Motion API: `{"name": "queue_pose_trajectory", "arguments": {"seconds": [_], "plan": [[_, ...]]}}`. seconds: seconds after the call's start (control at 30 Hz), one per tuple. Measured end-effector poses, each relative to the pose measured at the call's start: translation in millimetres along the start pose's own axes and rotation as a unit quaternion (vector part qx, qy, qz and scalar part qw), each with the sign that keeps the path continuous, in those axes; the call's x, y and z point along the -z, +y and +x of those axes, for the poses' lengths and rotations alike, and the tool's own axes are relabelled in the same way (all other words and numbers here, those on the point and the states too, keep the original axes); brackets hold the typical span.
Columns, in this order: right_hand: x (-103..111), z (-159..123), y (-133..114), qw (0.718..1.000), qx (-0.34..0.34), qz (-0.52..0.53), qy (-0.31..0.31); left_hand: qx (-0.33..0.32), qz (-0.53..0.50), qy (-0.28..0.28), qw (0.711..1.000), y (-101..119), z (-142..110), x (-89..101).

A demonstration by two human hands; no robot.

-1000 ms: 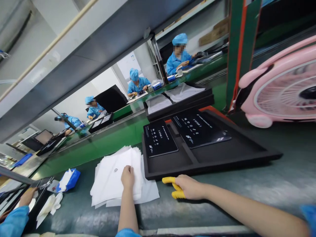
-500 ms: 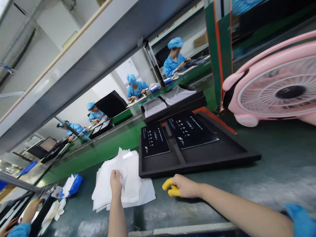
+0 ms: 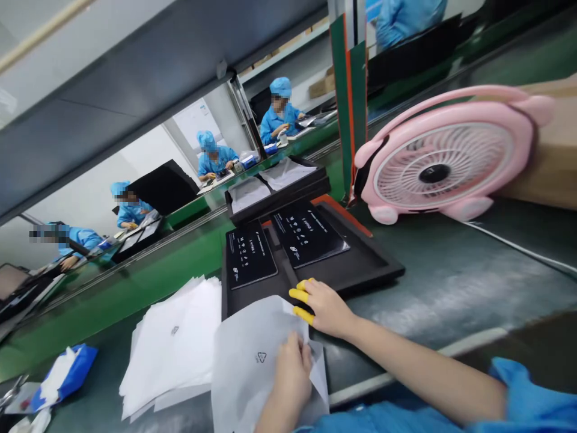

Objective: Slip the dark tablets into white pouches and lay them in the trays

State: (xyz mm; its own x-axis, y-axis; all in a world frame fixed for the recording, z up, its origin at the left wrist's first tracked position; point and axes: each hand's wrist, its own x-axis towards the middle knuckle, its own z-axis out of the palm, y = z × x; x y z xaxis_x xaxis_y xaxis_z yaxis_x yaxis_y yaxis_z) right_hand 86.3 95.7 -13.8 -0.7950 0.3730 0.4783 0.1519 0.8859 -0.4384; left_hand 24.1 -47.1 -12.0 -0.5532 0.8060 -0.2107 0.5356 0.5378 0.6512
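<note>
While left hand (image 3: pixel 292 368) pinches white bag (image 3: pixel 246 346) near table (image 3: pixel 444 276) front edge, right hand (image 3: pixel 331 310) is spread beside it, contact unclear.

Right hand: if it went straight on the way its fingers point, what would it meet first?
Likely the translucent sheet in the left hand, at its upper edge beside the right hand's fingertips; depth is unclear, so they may already touch it.
</note>
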Motion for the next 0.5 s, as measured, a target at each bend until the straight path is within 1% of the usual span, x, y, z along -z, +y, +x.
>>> {"name": "queue_pose_trajectory", "arguments": {"seconds": [0.1,0.17,0.23,0.3,0.33,0.4,0.43,0.5], "plan": [[5.4,-0.5,-4.6,0.999,0.028,-0.006,-0.023,-0.032,0.059,-0.064,0.996,9.7,2.4,1.0],[17.7,6.6,2.0,0.999,0.027,-0.03,-0.022,-0.06,0.078,-0.073,0.992,11.9,6.1,-0.1],[36.2,23.8,16.8,0.998,0.003,-0.062,0.011,-0.087,0.081,-0.066,0.991,10.2,11.3,-3.3],[56.3,53.1,37.0,0.995,-0.024,-0.09,0.038,-0.101,0.081,-0.059,0.99,4.5,17.2,-9.1],[65.0,71.9,48.0,0.993,-0.037,-0.104,0.033,-0.102,0.082,-0.051,0.99,0.3,20.1,-13.2],[77.0,114.3,70.4,0.989,-0.063,-0.134,-0.019,-0.117,0.09,-0.023,0.989,-10.2,25.3,-24.2],[79.5,136.0,81.2,0.984,-0.083,-0.149,-0.045,-0.133,0.098,0.003,0.986,-16.2,27.7,-31.2],[77.6,175.8,101.6,0.976,-0.122,-0.17,-0.066,-0.178,0.112,0.069,0.975,-28.6,32.4,-47.5]]}}
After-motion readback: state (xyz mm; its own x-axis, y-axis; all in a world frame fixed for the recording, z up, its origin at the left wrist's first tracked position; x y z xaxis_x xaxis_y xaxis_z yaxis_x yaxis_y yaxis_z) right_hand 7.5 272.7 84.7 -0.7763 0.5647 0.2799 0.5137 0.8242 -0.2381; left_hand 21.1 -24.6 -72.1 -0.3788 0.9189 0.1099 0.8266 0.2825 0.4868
